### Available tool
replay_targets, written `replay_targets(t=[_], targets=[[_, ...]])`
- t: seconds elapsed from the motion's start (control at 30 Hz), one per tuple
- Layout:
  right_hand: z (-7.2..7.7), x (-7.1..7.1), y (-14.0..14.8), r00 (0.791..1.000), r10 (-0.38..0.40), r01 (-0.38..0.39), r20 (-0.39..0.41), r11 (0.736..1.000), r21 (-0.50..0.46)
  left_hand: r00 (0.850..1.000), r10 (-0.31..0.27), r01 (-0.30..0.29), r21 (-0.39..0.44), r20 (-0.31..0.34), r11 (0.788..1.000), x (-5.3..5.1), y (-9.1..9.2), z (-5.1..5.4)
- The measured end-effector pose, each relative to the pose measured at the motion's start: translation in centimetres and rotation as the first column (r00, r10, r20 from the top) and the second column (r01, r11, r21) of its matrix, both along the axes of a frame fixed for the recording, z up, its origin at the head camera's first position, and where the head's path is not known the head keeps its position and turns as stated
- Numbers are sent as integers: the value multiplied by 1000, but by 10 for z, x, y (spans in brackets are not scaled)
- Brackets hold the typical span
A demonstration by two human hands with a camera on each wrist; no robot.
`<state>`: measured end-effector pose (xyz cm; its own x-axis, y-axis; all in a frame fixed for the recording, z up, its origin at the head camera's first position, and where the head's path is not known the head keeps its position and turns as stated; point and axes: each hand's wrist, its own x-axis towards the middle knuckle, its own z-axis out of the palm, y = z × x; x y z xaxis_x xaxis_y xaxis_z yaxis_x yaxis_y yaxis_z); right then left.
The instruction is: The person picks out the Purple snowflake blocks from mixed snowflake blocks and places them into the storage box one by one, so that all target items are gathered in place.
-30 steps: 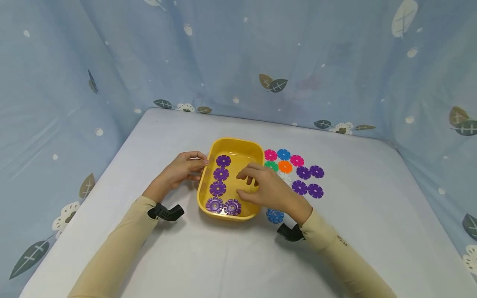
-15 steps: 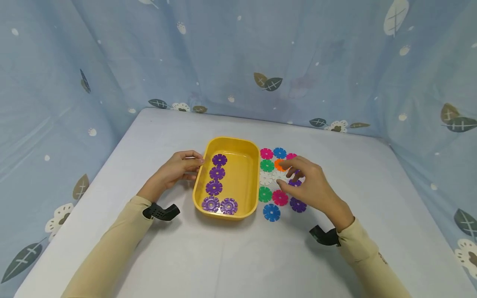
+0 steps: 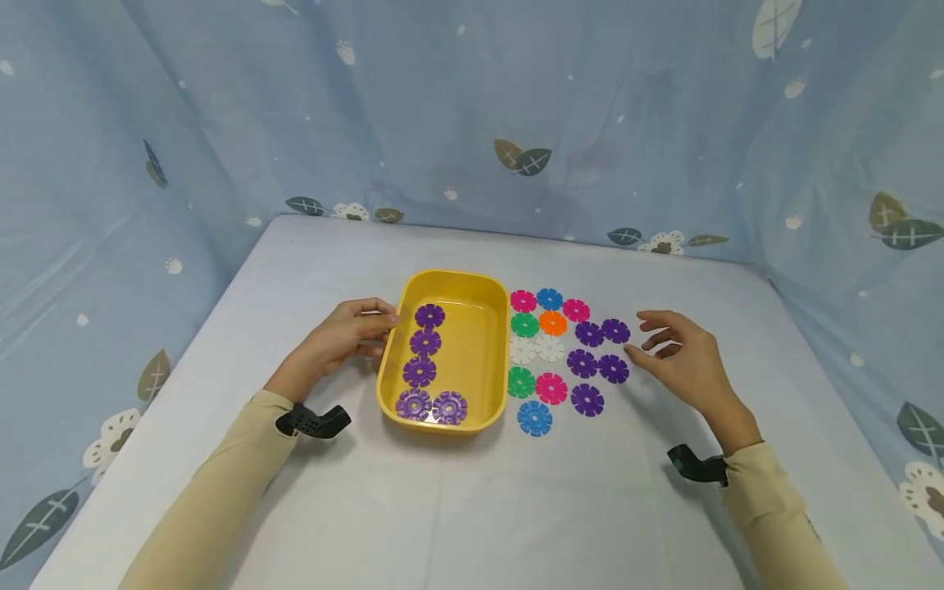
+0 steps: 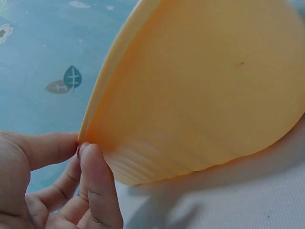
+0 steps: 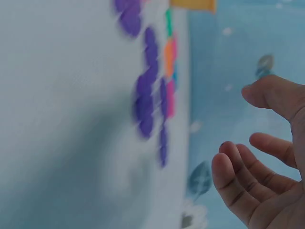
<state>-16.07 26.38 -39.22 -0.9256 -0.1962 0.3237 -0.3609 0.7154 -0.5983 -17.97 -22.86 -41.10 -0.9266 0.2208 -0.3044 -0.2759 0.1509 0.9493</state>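
A yellow tray (image 3: 479, 369) holds several purple flower-shaped discs (image 3: 419, 371) along its left side and near corner. My left hand (image 3: 342, 336) pinches the tray's left rim; the left wrist view shows the thumb and a finger of that hand (image 4: 62, 186) on the edge of the tray (image 4: 200, 86). My right hand (image 3: 689, 360) hovers to the right of the purple discs (image 3: 613, 369) on the table, fingers apart and holding nothing. In the right wrist view the hand (image 5: 267, 162) is empty, with blurred purple discs (image 5: 145, 102) beyond it.
Beside the tray's right wall lie pink, blue (image 3: 534, 418), green (image 3: 521, 383), orange (image 3: 552, 323) and white discs (image 3: 549, 348) on the white table (image 3: 472, 516). A blue patterned curtain (image 3: 413, 106) surrounds the back and sides.
My right hand has moved from over the tray, across the loose discs, to their right side. My left hand keeps its hold on the rim. The head view has shifted slightly.
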Motion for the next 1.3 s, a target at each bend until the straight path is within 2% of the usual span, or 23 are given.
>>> replay_targets(t=[0.23, 0.4, 0.8, 0.97, 1.17, 1.3], targets=[[-21, -18, 20, 984, -77, 68, 159, 996, 60, 1000, 8, -8, -8, 11, 1000, 0, 0, 0], [-29, -31, 22, 967, -110, 92, 230, 992, 88, 1000, 4, -4, -12, 5, 1000, 1, 0, 2], [-33, -60, 12, 957, -58, 2, 286, 981, 193, 1000, 4, -4, -6, -1, 1000, 2, 0, 1], [-31, -66, 8, 944, -64, -3, 325, 980, 201, 1000, 7, -7, -12, -1, 1000, 2, 0, 1], [-32, -69, 6, 944, -33, -29, 328, 983, 183, 1000, 15, -14, -18, 3, 1000, 2, 0, 1], [-32, -70, 4, 936, -40, -30, 349, 981, 192, 1000, 12, -11, -22, 2, 1000, 1, 0, 1]])
